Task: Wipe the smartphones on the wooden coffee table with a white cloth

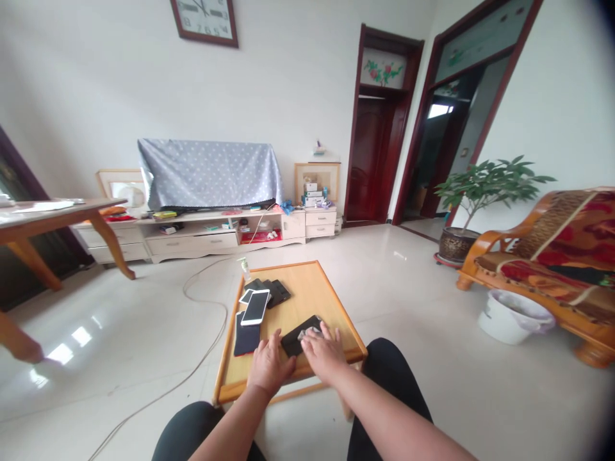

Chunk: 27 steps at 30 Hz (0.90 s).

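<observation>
A black phone (pixel 292 341) lies flat near the front edge of a small wooden table (pixel 310 291). My left hand (pixel 269 366) grips its left end, thumb and forefinger on either side of the corner. On the phone's right part, my right hand (pixel 324 352) presses a crumpled grey cloth (pixel 307 332) with its fingers; the cloth is partly hidden under them. To the left, a white phone with a dark screen (pixel 255 307) rests partly on a dark blue flat pouch (pixel 246 336). Several dark flat items (pixel 277 292) overlap behind it.
A clear pump bottle (pixel 245 269) stands at the table's far left corner. A cable (pixel 202 358) runs across the floor at left. At right are a white bucket (pixel 512 320), a wooden armchair (pixel 500 246) and a potted plant (pixel 459 243). A low white cabinet (pixel 192 243) lines the wall.
</observation>
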### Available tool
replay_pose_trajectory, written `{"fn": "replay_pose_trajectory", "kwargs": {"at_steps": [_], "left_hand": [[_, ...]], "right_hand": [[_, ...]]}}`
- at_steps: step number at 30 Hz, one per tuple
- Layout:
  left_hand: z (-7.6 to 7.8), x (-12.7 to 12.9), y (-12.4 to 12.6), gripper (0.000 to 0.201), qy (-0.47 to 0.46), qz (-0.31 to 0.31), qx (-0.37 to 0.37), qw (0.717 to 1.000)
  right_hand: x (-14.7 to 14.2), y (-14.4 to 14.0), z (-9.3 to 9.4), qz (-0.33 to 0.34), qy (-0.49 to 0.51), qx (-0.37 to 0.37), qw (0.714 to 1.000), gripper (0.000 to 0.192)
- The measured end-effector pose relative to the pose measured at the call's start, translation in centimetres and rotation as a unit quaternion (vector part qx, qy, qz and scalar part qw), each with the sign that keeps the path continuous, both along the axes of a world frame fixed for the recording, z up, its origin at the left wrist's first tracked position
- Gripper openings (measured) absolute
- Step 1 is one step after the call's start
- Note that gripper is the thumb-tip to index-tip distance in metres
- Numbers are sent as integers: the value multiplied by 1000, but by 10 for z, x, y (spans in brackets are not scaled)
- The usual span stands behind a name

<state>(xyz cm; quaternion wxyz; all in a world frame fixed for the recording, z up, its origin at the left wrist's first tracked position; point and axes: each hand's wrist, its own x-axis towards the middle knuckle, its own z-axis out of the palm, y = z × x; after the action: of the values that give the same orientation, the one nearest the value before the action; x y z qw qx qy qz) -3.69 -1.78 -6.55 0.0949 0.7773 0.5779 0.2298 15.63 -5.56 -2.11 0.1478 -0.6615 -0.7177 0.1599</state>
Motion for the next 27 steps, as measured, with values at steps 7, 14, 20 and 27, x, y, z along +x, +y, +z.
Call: {"fn": "replay_pose_trajectory", "kwargs": {"at_steps": [7,14,20,27], "left_hand": [[4,-6,1,75,2,-3,-16,1000],[8,-8,0,78,7,-3,-36,999],[10,-10,-2,77,8,2,-48,999],[3,-11,-1,82,-9,1,-30,999]], "right_hand": [[-24,3,-10,12,-6,15,1000,50],[-25,14,-12,-11,-11,-11,1000,48],[-38,19,-18,16,4,-3,1000,47],[-38,31,-17,-5,5,-21,1000,48]]}}
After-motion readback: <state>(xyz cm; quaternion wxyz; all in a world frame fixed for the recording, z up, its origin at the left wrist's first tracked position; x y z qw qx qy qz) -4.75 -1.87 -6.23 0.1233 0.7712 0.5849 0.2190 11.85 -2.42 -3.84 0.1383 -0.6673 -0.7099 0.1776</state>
